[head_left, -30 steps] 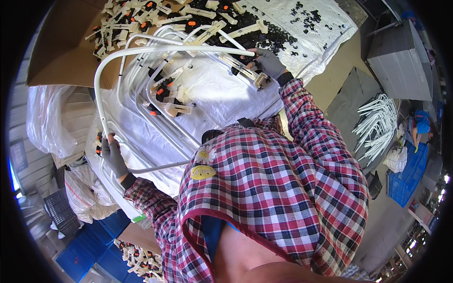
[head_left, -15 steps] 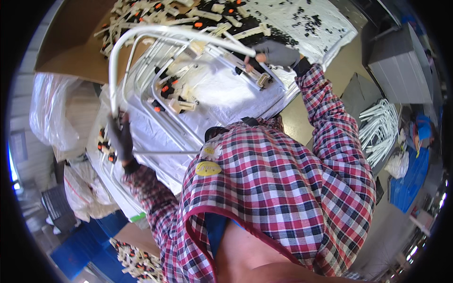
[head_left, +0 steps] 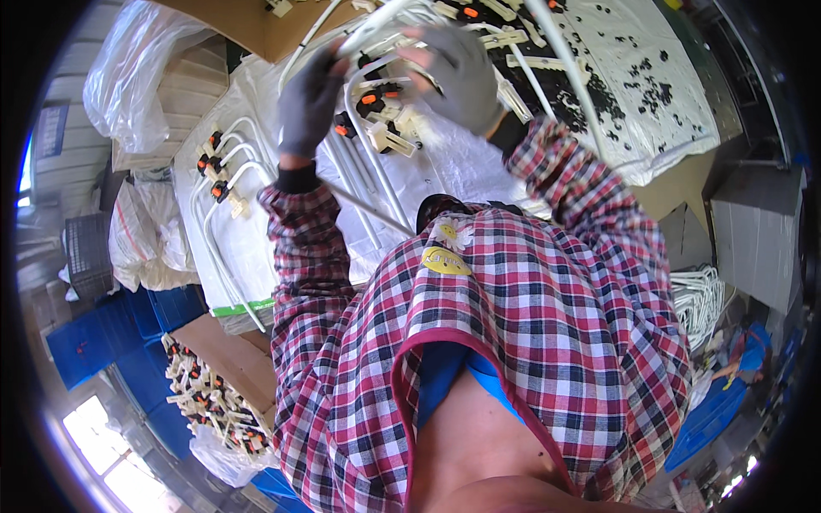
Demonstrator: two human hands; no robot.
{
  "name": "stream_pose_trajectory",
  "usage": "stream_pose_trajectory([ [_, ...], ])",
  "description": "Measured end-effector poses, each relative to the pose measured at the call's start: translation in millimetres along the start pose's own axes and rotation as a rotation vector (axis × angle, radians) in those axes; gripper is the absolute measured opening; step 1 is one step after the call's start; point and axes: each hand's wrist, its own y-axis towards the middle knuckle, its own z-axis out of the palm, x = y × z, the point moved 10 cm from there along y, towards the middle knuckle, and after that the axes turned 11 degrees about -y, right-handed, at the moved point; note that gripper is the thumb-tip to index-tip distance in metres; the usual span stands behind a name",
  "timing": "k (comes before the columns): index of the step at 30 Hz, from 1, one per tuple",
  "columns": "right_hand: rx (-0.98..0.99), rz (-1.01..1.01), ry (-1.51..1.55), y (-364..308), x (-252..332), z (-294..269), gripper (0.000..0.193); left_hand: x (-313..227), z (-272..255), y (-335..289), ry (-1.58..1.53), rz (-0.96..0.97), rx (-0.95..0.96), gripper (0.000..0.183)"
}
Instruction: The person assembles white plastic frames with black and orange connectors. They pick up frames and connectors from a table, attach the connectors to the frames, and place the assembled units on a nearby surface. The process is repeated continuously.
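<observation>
White-sheeted counter (head_left: 689, 96) near blue plastic bins (head_left: 98, 329); yellow lettered badge (head_left: 446, 261) on plaid shirt (head_left: 530, 342).
Left hand (head_left: 306, 107) curls around white tube (head_left: 376, 24); right hand (head_left: 462, 81) blurred, opening and hold unclear.

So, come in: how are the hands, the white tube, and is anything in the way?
Left hand at white tube, grip unclear. Right hand close by, blurred. Tube raised above white sheet; fittings lying there, possibly in the way.
</observation>
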Motion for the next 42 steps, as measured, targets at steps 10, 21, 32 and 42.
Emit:
stream_pose_trajectory([
  [10,1.175,0.772,0.902,-286,53,198,0.026,67,-106,-88,-0.091,-0.336,-0.322,0.036],
  [21,0.759,0.706,0.408,-185,-117,23,0.028,61,-118,-86,0.076,-0.318,-0.420,0.030],
  [32,0.121,1.268,0.490,-325,-222,-111,0.025,79,-136,-105,-0.204,-0.246,-0.403,0.032],
  [42,-0.238,1.683,1.089,-300,-223,-83,0.059,76,-139,-98,-0.098,-0.251,-0.284,0.021],
])
